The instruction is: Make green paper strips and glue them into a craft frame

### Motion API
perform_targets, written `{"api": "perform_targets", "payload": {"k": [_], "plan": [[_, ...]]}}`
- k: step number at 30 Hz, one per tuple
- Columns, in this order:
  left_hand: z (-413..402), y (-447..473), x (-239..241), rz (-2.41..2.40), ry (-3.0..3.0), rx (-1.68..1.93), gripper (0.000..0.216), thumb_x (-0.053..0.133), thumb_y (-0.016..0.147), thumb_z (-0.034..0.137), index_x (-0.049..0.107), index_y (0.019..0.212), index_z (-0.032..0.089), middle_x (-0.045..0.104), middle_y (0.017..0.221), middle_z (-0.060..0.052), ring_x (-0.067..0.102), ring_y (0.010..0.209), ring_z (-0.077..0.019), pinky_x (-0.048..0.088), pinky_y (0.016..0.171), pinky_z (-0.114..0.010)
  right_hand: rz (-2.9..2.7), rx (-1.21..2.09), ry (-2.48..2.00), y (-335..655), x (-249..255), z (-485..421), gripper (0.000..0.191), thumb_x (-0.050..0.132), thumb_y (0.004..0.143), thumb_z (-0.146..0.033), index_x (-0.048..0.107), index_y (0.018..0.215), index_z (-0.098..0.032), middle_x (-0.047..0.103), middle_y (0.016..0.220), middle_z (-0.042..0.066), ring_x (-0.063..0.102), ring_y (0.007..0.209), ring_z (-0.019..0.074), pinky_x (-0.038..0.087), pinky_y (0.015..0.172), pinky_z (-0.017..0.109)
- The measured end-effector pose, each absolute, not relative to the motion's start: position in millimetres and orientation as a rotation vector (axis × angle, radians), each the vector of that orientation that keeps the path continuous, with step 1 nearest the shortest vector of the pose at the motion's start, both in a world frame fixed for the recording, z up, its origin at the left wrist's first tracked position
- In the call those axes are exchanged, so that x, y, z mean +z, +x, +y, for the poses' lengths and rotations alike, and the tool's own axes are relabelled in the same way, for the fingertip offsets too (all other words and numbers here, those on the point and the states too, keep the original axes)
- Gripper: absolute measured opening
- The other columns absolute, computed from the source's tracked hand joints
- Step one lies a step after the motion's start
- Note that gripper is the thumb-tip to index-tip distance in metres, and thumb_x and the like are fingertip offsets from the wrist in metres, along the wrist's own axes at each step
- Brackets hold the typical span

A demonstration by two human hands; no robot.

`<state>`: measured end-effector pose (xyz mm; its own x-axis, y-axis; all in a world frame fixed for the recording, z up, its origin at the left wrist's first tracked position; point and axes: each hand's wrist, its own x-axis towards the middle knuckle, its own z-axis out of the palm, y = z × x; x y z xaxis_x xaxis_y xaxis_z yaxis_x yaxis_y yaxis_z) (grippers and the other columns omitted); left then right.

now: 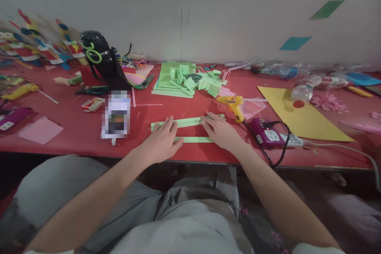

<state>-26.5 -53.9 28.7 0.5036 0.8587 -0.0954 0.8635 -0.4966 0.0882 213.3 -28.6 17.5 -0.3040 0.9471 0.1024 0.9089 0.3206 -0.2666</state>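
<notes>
Two light green paper strips lie on the red table in front of me. Both my hands rest on the upper strip [190, 122], which looks folded or doubled lengthwise. My left hand [163, 141] lies flat over its left part, fingers stretched out, thumb reaching to the lower strip [195, 139]. My right hand [218, 129] presses on its right part with the fingers extended, and also covers the right end of the lower strip. Beyond my hands is a pile of folded green paper pieces [190, 83] on a stack of green sheets [166, 72].
A yellow glue gun [235, 107] stands right of my right hand, its cord running to a purple power strip [266, 133]. At left are a blurred-out phone [116, 115], a black bottle [102, 55] and pink paper [41, 130]. Yellow paper [309, 119] and plastic bottles [302, 93] lie right.
</notes>
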Motion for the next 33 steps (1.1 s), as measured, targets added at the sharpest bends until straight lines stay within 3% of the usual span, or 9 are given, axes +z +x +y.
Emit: {"api": "perform_targets", "payload": {"k": [6, 14, 20, 23, 26, 29, 33], "plan": [[-55, -26, 26, 1.526, 2.585, -0.017, 0.065, 0.034, 0.101, 0.046, 0.031, 0.150, 0.004, 0.020, 0.161, -0.030, 0.022, 0.150, -0.0408, 0.028, 0.114, -0.059, -2.388, 0.350, -1.584, 235, 14, -23, 0.048, 0.036, 0.103, -0.039, 0.053, 0.143, -0.019, 0.042, 0.156, 0.013, 0.045, 0.141, 0.0269, 0.041, 0.114, 0.046], [-47, -34, 30, 1.487, 2.515, -0.029, 0.065, 0.030, 0.102, 0.049, 0.032, 0.153, 0.010, 0.017, 0.164, -0.023, 0.017, 0.152, -0.0370, 0.024, 0.117, -0.059, -2.515, 0.260, -1.546, 243, 18, -28, 0.051, 0.037, 0.103, -0.040, 0.051, 0.145, -0.017, 0.044, 0.154, 0.014, 0.040, 0.145, 0.0267, 0.037, 0.117, 0.049], [-29, -47, 40, 1.427, 2.400, 0.033, 0.055, 0.025, 0.105, 0.041, 0.042, 0.150, 0.016, 0.025, 0.164, -0.012, 0.020, 0.152, -0.0305, 0.024, 0.120, -0.053, -2.444, 0.137, -1.642, 244, 26, -30, 0.039, 0.037, 0.101, -0.031, 0.073, 0.111, -0.017, 0.061, 0.136, 0.013, 0.059, 0.123, 0.0270, 0.048, 0.103, 0.041], [-20, -50, 37, 1.437, 2.487, 0.140, 0.046, 0.031, 0.103, 0.032, 0.059, 0.137, 0.015, 0.043, 0.155, -0.014, 0.039, 0.144, -0.0290, 0.034, 0.116, -0.048, -2.396, 0.128, -1.659, 244, 25, -21, 0.030, 0.045, 0.098, -0.025, 0.073, 0.097, -0.017, 0.069, 0.115, 0.012, 0.064, 0.105, 0.0251, 0.050, 0.092, 0.038], [-10, -53, 32, 1.439, 2.576, 0.265, 0.036, 0.040, 0.099, 0.021, 0.074, 0.107, 0.016, 0.062, 0.133, -0.013, 0.058, 0.121, -0.0259, 0.044, 0.106, -0.041, -2.382, 0.149, -1.654, 244, 26, -11, 0.024, 0.047, 0.094, -0.018, 0.071, 0.091, -0.016, 0.070, 0.100, 0.011, 0.063, 0.098, 0.0240, 0.048, 0.087, 0.035], [0, -58, 29, 1.422, 2.512, 0.376, 0.030, 0.045, 0.092, 0.014, 0.075, 0.086, 0.017, 0.067, 0.114, -0.010, 0.065, 0.101, -0.0216, 0.050, 0.094, -0.034, -2.396, 0.175, -1.652, 246, 26, -3, 0.023, 0.046, 0.093, -0.016, 0.069, 0.092, -0.016, 0.069, 0.099, 0.011, 0.063, 0.097, 0.0241, 0.047, 0.086, 0.034], [9, -63, 29, 1.439, 2.407, 0.486, 0.028, 0.048, 0.084, 0.005, 0.072, 0.077, 0.017, 0.069, 0.099, -0.007, 0.066, 0.089, -0.0199, 0.050, 0.085, -0.032, -2.465, 0.200, -1.534, 251, 22, 7, 0.023, 0.046, 0.092, -0.013, 0.067, 0.100, -0.016, 0.068, 0.105, 0.011, 0.061, 0.103, 0.0247, 0.045, 0.092, 0.036]]}}
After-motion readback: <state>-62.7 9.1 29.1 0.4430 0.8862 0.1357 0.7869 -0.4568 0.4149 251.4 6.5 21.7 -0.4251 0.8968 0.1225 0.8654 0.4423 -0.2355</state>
